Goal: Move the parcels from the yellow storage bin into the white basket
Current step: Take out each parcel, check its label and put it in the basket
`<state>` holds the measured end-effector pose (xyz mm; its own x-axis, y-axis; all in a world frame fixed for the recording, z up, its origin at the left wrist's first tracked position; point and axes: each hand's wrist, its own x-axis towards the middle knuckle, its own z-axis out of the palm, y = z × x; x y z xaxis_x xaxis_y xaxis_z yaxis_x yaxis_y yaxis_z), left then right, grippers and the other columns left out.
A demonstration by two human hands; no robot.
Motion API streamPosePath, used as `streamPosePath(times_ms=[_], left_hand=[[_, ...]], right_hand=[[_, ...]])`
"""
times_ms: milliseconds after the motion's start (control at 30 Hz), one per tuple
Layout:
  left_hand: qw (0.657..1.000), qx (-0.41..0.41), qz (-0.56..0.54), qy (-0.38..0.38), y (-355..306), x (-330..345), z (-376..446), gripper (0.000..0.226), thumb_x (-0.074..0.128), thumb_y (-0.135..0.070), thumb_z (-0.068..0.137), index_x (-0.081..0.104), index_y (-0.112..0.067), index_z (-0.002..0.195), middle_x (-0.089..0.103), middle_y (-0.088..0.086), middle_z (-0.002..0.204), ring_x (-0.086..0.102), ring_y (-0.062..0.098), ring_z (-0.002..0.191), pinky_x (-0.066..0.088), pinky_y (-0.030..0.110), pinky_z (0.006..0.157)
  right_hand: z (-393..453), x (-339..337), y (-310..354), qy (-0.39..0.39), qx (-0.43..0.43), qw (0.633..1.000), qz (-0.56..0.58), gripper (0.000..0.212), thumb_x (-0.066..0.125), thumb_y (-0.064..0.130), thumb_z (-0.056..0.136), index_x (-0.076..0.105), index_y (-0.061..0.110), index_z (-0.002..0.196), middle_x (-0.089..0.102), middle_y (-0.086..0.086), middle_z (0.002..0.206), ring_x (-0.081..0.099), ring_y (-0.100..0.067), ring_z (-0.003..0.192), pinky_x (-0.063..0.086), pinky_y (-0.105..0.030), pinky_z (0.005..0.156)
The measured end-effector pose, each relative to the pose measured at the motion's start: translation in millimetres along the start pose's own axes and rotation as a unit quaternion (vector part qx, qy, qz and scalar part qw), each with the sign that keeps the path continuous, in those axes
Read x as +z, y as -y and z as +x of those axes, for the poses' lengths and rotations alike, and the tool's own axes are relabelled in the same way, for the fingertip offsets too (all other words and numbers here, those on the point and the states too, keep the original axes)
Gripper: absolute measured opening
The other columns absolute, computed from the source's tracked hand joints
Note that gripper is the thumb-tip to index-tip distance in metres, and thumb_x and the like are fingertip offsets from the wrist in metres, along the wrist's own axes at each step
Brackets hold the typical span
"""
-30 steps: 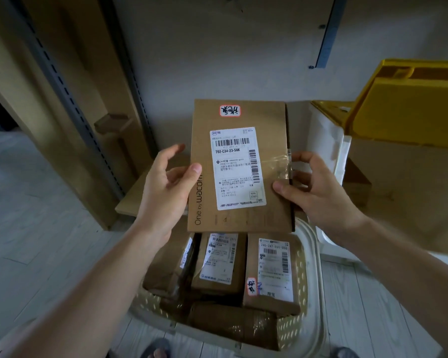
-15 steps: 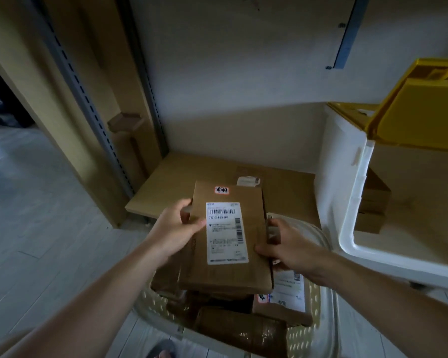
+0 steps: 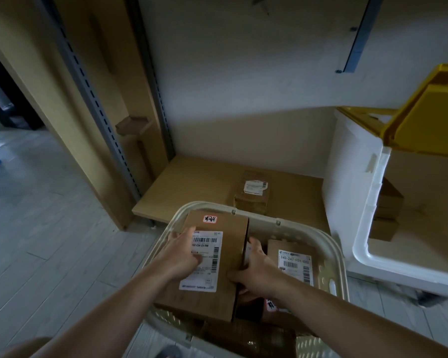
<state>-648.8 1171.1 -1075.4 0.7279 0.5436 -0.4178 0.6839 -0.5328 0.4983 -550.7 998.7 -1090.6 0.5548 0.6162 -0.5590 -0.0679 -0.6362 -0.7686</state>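
Both hands steady the box (image 3: 217,264) at lower centre, laying it flat in the basket (image 3: 339,257). Left hand (image 3: 181,257) rests flat on its label; right hand (image 3: 254,272) has its fingers (image 3: 254,245) curled on the right edge, likely guiding it beside the parcel (image 3: 292,259).

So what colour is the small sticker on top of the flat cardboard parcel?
Red-bordered small sticker, white inside with dark handwriting; head view.

Flat brown cardboard parcel (image 3: 212,267) with a white barcode label and a small red sticker lies on top inside the white basket (image 3: 329,244). Another labelled parcel (image 3: 292,259) sits just right of it. Yellow-lidded white bin (image 3: 352,182) stands beside, boxes (image 3: 387,213) stacked inside.
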Motion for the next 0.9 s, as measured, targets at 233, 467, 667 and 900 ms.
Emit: streamPosePath(times_ms=[233, 467, 667, 900], left_hand=[[0.993, 0.058, 0.096, -0.038, 5, 10, 1, 0.071, 0.068, -0.025, 0.091, 0.031, -0.032, 0.151, 0.041, -0.002, 0.156, 0.024, 0.024, 0.152, 0.021, 0.051, 0.124], [0.989, 0.072, 0.126, -0.028, 5, 8, 3, 0.081, 0.064, -0.027, 0.095, 0.015, -0.030, 0.160, 0.000, 0.007, 0.170, -0.003, 0.025, 0.157, 0.007, 0.050, 0.125], [0.978, 0.145, 0.044, -0.143, -15, -12, -5, 0.067, 0.068, -0.020, 0.093, 0.037, -0.030, 0.152, 0.033, 0.001, 0.158, 0.038, 0.021, 0.145, 0.035, 0.037, 0.116], [0.933, 0.313, -0.029, -0.175, -65, -12, -30, 0.057, 0.071, -0.013, 0.091, 0.051, -0.036, 0.140, 0.041, -0.025, 0.142, 0.040, -0.028, 0.111, 0.044, 0.004, 0.090]], right_hand=[[17, 15, -2, -0.017, 0.038, 0.998, -0.057, 0.084, 0.072, 0.024, 0.093, 0.012, 0.021, 0.152, 0.053, -0.011, 0.131, 0.072, -0.031, 0.095, 0.064, -0.038, 0.060], [16, -7, 3, -0.022, -0.032, 0.956, -0.292, 0.064, 0.067, 0.046, 0.090, 0.040, 0.012, 0.138, 0.063, -0.008, 0.120, 0.065, -0.030, 0.109, 0.057, -0.044, 0.088], [-6, -37, 19, -0.070, -0.121, 0.917, -0.375, 0.064, 0.063, 0.031, 0.095, 0.029, 0.018, 0.148, 0.064, -0.004, 0.106, 0.064, -0.024, 0.090, 0.053, -0.037, 0.073], [-53, -83, 34, -0.168, -0.267, 0.903, -0.292, 0.070, 0.066, 0.031, 0.094, 0.027, 0.036, 0.152, 0.058, 0.008, 0.131, 0.059, -0.007, 0.098, 0.045, -0.012, 0.071]])
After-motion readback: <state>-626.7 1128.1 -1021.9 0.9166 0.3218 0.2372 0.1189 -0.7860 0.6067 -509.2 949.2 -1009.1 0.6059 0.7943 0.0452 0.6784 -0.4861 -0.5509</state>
